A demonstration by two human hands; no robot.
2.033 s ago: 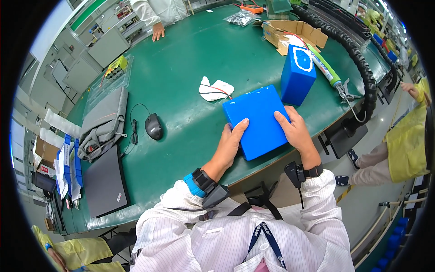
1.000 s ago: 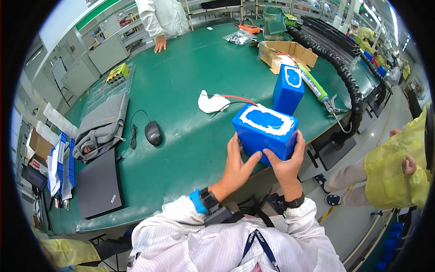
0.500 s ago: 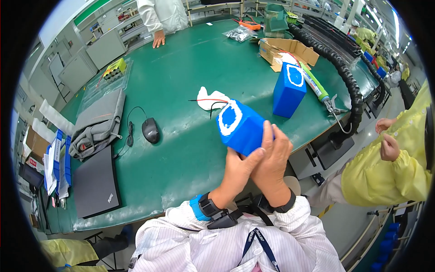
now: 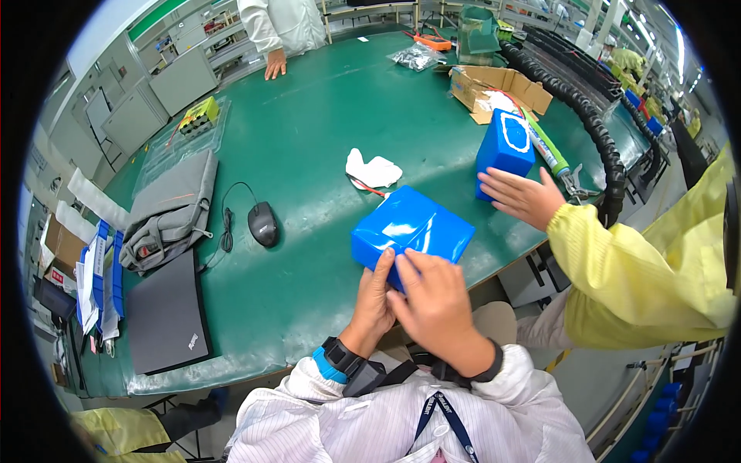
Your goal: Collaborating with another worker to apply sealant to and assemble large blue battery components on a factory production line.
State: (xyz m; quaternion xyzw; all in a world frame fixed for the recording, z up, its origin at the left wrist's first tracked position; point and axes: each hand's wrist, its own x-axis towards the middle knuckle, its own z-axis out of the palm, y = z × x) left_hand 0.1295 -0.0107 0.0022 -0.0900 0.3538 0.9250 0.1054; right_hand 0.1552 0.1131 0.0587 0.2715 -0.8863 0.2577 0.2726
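A blue film-wrapped battery pack lies tilted at the near part of the green table, a red wire running from its far end. My left hand grips its near left edge, thumb on top and the other fingers hidden below. Beside it, my right hand presses its curled fingers on the near edge, slightly blurred. A white cloth or tissue lies just beyond the pack. Further right stands a second blue battery pack with a white ring of paste on top; a co-worker's open hand is beside it.
Right of the second pack lie a green-and-white sealant tube in its gun and an open cardboard box. A black ribbed hose runs along the right. On the left are a mouse, a grey bag and a closed laptop.
The held pack has been turned, so its white-pasted end no longer shows, and my hands have shifted nearer to me. A co-worker's hand has reached in from the right to the second pack.
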